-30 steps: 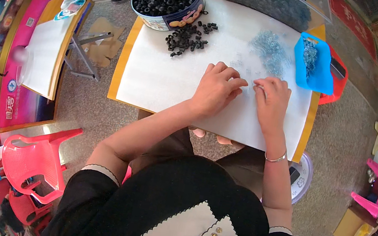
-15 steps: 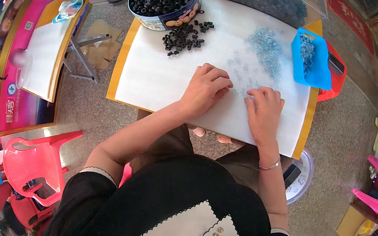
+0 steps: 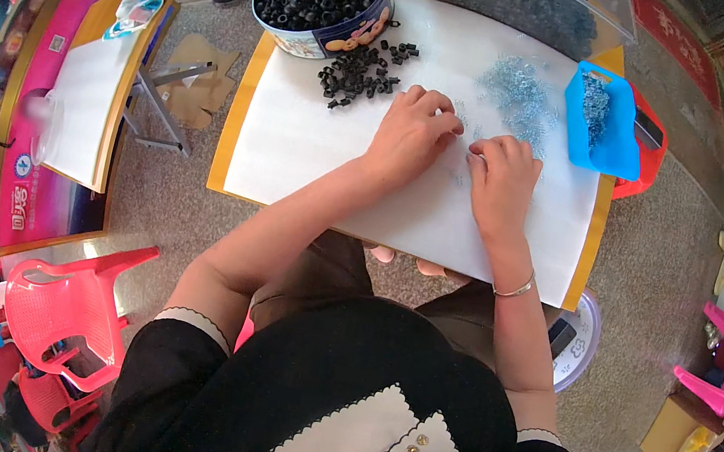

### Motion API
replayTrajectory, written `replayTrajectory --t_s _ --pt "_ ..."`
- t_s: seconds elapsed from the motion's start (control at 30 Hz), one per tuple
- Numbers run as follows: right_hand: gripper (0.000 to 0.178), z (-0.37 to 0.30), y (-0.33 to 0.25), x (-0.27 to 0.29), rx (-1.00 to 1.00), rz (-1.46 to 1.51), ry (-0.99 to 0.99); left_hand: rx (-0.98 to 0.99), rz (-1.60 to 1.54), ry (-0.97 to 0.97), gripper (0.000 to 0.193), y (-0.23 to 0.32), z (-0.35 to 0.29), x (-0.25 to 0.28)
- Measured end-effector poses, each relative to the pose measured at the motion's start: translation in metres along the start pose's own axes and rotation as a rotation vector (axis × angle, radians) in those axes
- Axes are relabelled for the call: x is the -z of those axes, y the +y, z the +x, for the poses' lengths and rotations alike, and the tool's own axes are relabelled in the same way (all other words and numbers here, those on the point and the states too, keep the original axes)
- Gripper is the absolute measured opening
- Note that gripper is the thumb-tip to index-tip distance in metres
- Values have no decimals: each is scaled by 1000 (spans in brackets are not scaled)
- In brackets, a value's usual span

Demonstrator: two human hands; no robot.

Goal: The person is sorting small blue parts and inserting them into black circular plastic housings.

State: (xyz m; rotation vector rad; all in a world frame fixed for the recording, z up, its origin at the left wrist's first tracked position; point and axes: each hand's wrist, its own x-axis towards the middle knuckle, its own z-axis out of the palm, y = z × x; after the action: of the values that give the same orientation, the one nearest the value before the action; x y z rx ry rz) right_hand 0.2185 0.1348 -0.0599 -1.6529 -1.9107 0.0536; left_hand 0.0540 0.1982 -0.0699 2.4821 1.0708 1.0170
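My left hand (image 3: 410, 138) hovers over the white tabletop sheet (image 3: 296, 161), its fingers curled and thumb and index close together. Facing it, my right hand (image 3: 503, 185) is bent the same way, fingertips a short gap from the left ones. Whatever the fingertips pinch is too small to make out. Just beyond both hands lies a scattered heap of tiny clear bluish pieces (image 3: 519, 91). Several small black tube-shaped pieces (image 3: 354, 79) lie loose beyond my left hand.
A round tub (image 3: 316, 46) heaped with black pieces stands at the far left. At the back sits a clear plastic box (image 3: 525, 17). On the right, a blue tray (image 3: 621, 156) holds bluish pieces beside a red container (image 3: 649, 170). A pink chair (image 3: 66, 310) stands left.
Both hands have moved farther from me, toward the bluish heap, and their fingertips are closer together. The right thumb and index have drawn in. The view has shifted slightly.
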Motion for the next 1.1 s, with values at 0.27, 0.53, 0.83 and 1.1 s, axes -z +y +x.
replayTrajectory --t_s 0.27,0.53,0.83,1.1 --pt "15 -3 4 8 -3 13 53 32 -41 18 17 -4 -1 -8" --pt "26 -2 47 22 -140 -255 110 -65 -89 84 16 11 36 -24" --pt "14 -8 51 29 -157 -134 166 -122 28 -87 16 14 76 -55" --pt "15 12 45 17 -78 -82 140 -150 -3 -43 17 3 68 -41"
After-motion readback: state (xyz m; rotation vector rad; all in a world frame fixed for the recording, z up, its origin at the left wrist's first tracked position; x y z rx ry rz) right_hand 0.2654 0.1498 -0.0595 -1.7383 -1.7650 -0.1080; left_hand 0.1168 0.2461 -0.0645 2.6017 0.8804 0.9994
